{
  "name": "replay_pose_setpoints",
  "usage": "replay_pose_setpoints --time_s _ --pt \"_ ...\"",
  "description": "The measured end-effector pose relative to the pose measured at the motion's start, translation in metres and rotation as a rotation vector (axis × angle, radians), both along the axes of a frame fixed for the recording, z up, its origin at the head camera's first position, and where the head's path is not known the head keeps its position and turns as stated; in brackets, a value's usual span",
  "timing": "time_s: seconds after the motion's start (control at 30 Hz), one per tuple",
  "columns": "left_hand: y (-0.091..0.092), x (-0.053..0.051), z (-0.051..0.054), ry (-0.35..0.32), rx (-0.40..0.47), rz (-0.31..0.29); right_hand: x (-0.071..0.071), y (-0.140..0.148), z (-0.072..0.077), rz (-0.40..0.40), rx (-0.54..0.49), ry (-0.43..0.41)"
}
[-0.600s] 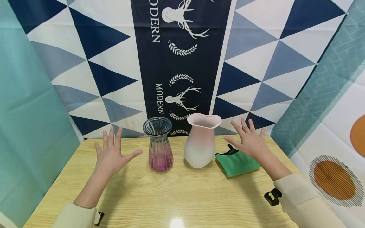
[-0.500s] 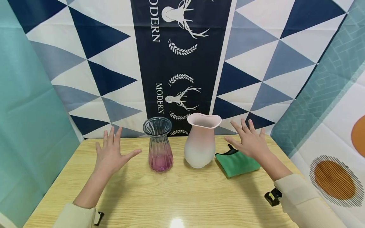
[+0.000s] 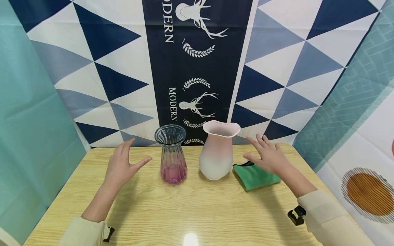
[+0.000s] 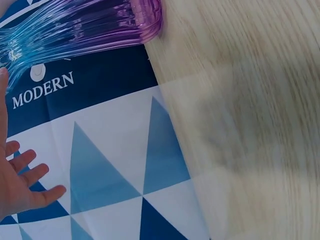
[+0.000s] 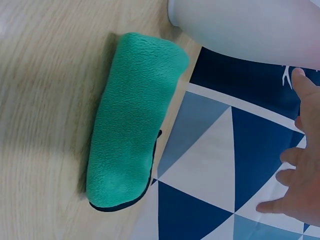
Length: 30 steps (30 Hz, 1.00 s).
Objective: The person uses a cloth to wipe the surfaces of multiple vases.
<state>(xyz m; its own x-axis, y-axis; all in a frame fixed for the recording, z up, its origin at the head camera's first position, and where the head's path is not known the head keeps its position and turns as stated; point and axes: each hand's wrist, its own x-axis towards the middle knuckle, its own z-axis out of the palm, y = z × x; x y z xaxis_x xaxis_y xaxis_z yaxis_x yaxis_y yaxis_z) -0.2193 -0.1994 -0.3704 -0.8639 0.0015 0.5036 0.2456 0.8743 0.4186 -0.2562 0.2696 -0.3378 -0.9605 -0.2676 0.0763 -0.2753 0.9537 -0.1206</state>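
By the left hand (image 3: 119, 168), the fingers have been drawn together; by it and the right hand (image 3: 271, 158), nothing is grasped. Near the table (image 3: 197, 208)'s back edge, the ribbed glass vase (image 3: 173, 164) is best gripped gently.

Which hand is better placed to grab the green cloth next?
Probably the right: the right hand is empty and close to the green cloth, while the left hand is off beyond the glass vase and pale vase.
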Motion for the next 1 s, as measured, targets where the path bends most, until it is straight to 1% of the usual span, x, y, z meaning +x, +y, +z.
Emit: replay_pose_setpoints --time_s 0.1,0.17,0.47,0.67,0.8,1.0 --pt "0.000 -0.001 -0.001 -0.062 0.092 -0.018 0.002 0.000 -0.005 0.027 -0.017 -0.014" --pt "-0.001 -0.003 -0.003 -0.087 0.137 -0.032 0.003 0.000 -0.009 0.042 -0.020 -0.024" --pt "0.001 -0.013 -0.014 -0.124 0.320 -0.119 0.007 -0.001 -0.024 0.082 -0.012 -0.094" --pt "0.006 -0.016 -0.017 -0.119 0.380 -0.162 0.009 0.003 -0.041 0.133 -0.018 -0.115" --pt "0.012 -0.019 -0.018 -0.122 0.408 -0.184 0.010 0.006 -0.052 0.168 0.008 -0.117" --pt "0.020 -0.021 -0.022 -0.139 0.449 -0.208 0.011 0.009 -0.064 0.176 0.040 -0.088"
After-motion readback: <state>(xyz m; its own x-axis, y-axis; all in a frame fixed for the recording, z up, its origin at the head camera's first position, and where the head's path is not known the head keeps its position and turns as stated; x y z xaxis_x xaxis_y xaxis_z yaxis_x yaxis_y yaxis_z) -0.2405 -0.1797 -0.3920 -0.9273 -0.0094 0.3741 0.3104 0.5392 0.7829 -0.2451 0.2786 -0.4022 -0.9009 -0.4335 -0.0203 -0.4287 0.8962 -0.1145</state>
